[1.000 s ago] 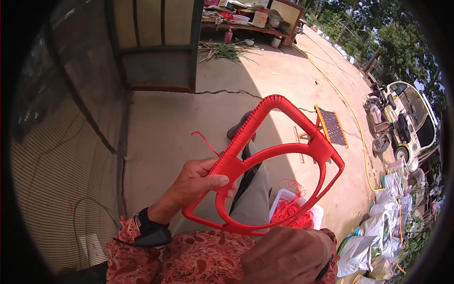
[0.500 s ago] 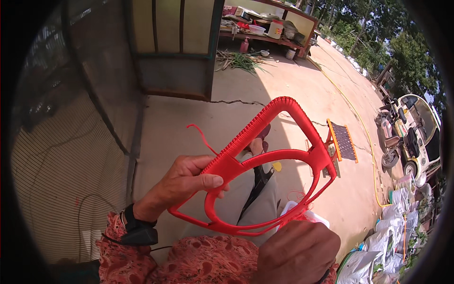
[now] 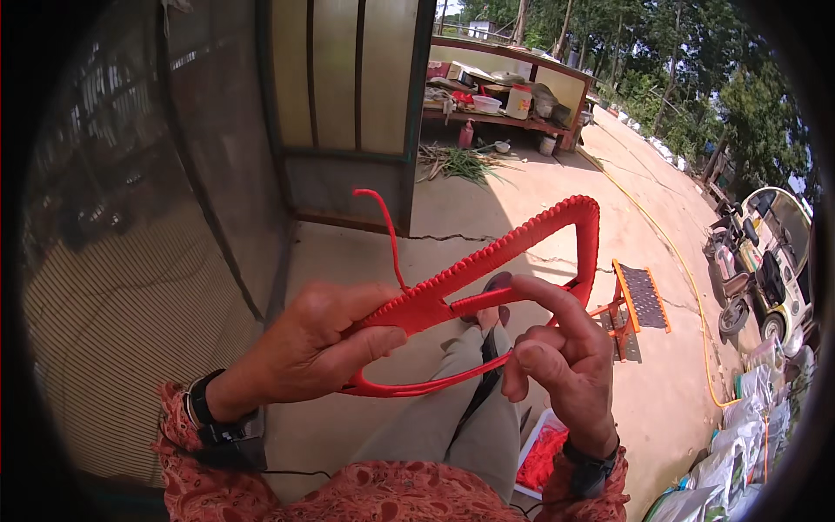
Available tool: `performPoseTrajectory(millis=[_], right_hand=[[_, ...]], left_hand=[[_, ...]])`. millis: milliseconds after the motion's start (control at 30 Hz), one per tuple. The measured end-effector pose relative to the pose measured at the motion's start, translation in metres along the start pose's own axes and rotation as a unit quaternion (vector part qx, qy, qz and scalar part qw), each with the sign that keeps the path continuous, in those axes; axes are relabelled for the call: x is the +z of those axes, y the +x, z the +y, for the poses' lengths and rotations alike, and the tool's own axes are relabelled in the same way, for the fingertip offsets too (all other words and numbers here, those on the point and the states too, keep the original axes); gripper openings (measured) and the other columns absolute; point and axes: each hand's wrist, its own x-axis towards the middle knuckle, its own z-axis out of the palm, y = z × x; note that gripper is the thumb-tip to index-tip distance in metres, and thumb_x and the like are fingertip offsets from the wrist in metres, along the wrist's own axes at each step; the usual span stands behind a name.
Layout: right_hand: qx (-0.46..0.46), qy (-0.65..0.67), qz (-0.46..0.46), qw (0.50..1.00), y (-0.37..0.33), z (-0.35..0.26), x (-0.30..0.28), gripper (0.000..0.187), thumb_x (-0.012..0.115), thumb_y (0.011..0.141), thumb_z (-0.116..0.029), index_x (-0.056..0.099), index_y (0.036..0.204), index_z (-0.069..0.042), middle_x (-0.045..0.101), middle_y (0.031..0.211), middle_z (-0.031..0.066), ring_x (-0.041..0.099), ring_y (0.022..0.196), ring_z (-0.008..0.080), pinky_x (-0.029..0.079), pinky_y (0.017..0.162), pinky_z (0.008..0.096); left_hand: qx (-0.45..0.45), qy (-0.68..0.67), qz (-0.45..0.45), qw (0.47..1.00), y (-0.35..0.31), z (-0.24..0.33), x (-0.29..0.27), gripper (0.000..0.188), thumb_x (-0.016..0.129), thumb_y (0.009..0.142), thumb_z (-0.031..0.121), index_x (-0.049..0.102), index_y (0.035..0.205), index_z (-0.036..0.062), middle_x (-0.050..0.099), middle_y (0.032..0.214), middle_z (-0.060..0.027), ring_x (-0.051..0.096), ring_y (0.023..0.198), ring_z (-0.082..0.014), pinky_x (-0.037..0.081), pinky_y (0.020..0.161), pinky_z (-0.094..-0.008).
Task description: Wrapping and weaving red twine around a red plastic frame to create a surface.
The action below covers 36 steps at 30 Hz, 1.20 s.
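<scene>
At near left, the left hand point(image 3: 326, 344) clasps a red wrapped frame point(image 3: 496, 250); rightward, the right hand point(image 3: 570, 365), half-curled, hold unclear.

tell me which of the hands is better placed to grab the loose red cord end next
Probably the right hand: it seems to hold nothing, though whether it touches the red frame is unclear. The left hand grips the frame right beside the loose cord.

Red wrapped frame point(image 3: 487, 258) is kinda tilted in midair, ridges along its edge, 1 loose cord point(image 3: 395, 246) sticking up.
</scene>
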Motion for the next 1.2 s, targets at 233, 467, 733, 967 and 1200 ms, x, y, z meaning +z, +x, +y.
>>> performPoseTrajectory(millis=[233,467,733,967,1200], right_hand=[[0.027,0.112,0.079,0.990,-0.008,0.019,0.001,0.039,0.063,0.093,-0.020,0.049,0.120,0.004,0.061,0.067,0.0085,0.056,0.053,0.0112,0.044,0.050,0.0218],[0.089,0.084,0.175,0.977,-0.044,0.045,-0.016,0.016,0.062,0.086,-0.011,0.050,0.089,-0.002,0.056,0.062,0.0059,0.053,0.048,0.0118,0.041,0.045,0.0238],[0.080,0.127,0.225,0.963,-0.087,0.080,-0.032,0.015,0.061,0.083,-0.008,0.047,0.085,-0.003,0.053,0.061,0.0062,0.051,0.046,0.0127,0.040,0.043,0.0254],[0.079,0.140,0.235,0.959,-0.104,0.093,-0.037,0.014,0.060,0.082,-0.006,0.046,0.085,-0.003,0.051,0.060,0.0054,0.049,0.046,0.0120,0.039,0.044,0.0258],[0.075,0.145,0.241,0.957,-0.107,0.096,-0.038,0.015,0.061,0.082,-0.008,0.047,0.085,-0.003,0.052,0.061,0.0049,0.050,0.046,0.0120,0.039,0.045,0.0252]], left_hand=[[0.171,0.247,0.029,0.954,-0.007,-0.024,0.062,0.032,0.065,0.076,-0.005,0.057,0.106,-0.0077,0.063,0.085,-0.0182,0.062,0.067,-0.0313,0.048,0.056,-0.0370],[0.226,0.316,0.047,0.920,-0.013,-0.048,0.122,0.037,0.059,0.074,0.004,0.056,0.109,-0.0089,0.056,0.083,-0.0107,0.056,0.068,-0.0221,0.045,0.054,-0.0333],[0.165,0.228,0.001,0.960,-0.015,-0.063,0.164,0.043,0.067,0.072,0.008,0.057,0.112,-0.0048,0.056,0.085,-0.0089,0.058,0.071,-0.0228,0.045,0.056,-0.0347],[0.071,0.056,-0.126,0.988,-0.006,-0.067,0.163,0.054,0.074,0.070,0.011,0.051,0.118,-0.0024,0.056,0.097,-0.0153,0.059,0.088,-0.0340,0.047,0.070,-0.0423],[-0.012,-0.013,-0.184,0.983,-0.001,-0.065,0.165,0.062,0.076,0.075,0.018,0.050,0.128,-0.0002,0.059,0.104,-0.0169,0.062,0.092,-0.0321,0.051,0.076,-0.0379]])
